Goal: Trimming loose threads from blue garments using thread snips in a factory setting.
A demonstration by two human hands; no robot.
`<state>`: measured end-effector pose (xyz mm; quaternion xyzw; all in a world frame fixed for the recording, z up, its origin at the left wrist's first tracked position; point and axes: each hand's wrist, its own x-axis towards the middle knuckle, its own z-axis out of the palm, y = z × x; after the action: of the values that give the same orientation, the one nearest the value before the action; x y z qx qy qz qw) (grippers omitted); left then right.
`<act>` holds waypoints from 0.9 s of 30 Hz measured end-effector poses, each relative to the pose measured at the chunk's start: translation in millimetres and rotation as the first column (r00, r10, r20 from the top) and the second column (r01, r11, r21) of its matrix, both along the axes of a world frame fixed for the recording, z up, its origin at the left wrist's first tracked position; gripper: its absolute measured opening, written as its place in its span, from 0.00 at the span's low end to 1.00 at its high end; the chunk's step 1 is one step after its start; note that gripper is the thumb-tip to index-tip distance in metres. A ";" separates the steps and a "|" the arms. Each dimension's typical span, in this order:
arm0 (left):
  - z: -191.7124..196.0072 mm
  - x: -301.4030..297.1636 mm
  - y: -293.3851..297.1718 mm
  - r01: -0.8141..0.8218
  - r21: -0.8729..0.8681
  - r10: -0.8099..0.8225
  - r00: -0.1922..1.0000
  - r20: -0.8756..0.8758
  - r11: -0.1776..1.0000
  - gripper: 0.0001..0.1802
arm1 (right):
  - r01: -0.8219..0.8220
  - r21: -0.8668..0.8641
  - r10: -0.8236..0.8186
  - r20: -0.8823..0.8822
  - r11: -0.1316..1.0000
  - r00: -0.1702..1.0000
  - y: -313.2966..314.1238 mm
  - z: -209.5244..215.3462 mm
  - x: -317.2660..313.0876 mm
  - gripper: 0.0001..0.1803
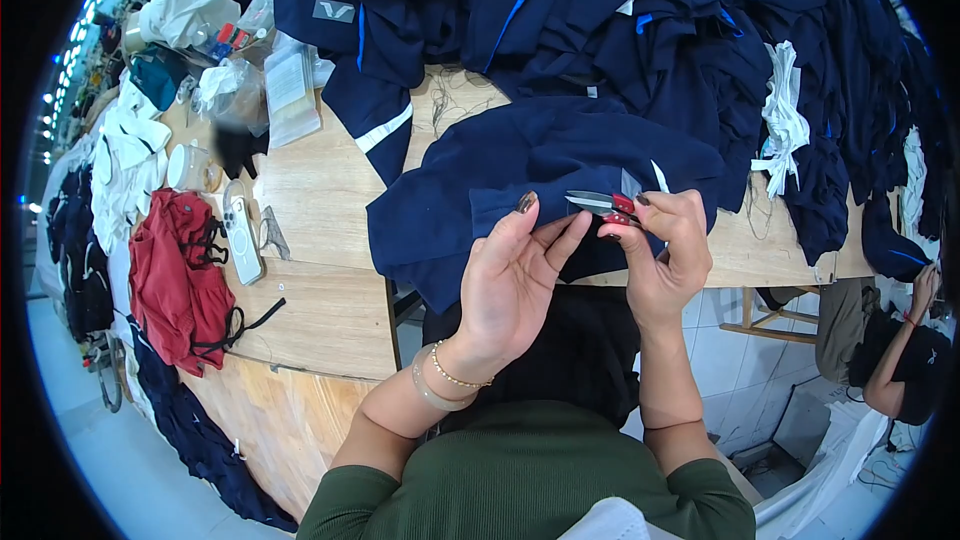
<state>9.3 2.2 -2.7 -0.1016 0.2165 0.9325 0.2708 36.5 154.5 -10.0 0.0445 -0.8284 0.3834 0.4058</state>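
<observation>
On the wooden table (320, 190), the left hand (510, 275) pinches the navy garment (520, 170) near its edge; the right hand (665, 250) grips red-handled snips (600, 205). A red bag (180, 275) lies left, with a tiled floor (720, 360) below.

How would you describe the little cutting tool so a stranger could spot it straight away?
On the wooden table, find the navy garment at its near edge. The right hand there pinches small thread snips: red handles, metal blades, the only tool among the cloth.

garment (500, 175): matt navy cloth | snips (598, 205): shiny metal, red plastic | table (320, 190): pale bare wood
</observation>
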 end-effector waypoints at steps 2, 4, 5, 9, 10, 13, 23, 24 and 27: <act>-1.0 -0.1 -0.1 -0.003 0.003 0.003 1.000 -0.019 1.000 0.14 | 0.004 0.000 -0.004 -0.002 1.000 1.000 -2.4 0.9 -2.4 0.16; 2.0 -1.3 1.0 0.003 0.003 -0.003 1.000 -0.027 1.000 0.14 | 0.012 0.003 -0.012 -0.003 1.000 1.000 -1.2 0.8 -3.3 0.16; 3.3 -1.9 1.5 0.006 0.000 -0.006 0.999 -0.035 1.000 0.14 | 0.004 -0.008 -0.004 -0.004 1.000 1.000 0.4 -1.7 -3.7 0.16; -0.1 -2.4 0.9 0.004 0.015 -0.004 1.000 -0.021 1.000 0.15 | -0.014 -0.592 0.061 0.060 0.806 0.996 -3.8 -15.1 -2.0 0.19; -2.2 -3.2 -0.2 0.008 -0.001 -0.008 0.999 -0.041 1.000 0.16 | -0.121 -0.615 0.189 0.046 0.779 0.981 2.9 -15.2 -0.8 0.23; 0.0 -5.5 -4.1 0.025 -0.039 -0.028 0.996 -0.090 0.999 0.16 | -0.029 -0.341 0.131 0.281 0.940 0.951 -1.3 -1.8 -1.4 0.25; -25.0 -29.5 -13.1 -0.795 -0.598 -0.440 0.501 -0.745 0.107 0.21 | -0.048 -0.749 0.444 0.339 0.661 0.830 20.8 -4.5 -25.4 0.06; -22.7 -36.5 -9.5 -0.846 -0.526 -0.440 0.441 -0.782 0.087 0.24 | -0.076 -0.757 0.498 0.346 0.649 0.795 25.7 -3.9 -27.4 0.06; -28.7 -60.7 -2.1 -0.780 -0.559 -0.451 0.407 -0.794 0.281 0.32 | -0.117 -0.840 0.616 0.286 0.530 0.734 30.4 5.8 -32.1 0.07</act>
<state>-51.4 0.1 -31.4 0.2429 0.8037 0.5254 -0.1378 4.5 184.9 -4.2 -0.0651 -0.6261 0.7765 0.0294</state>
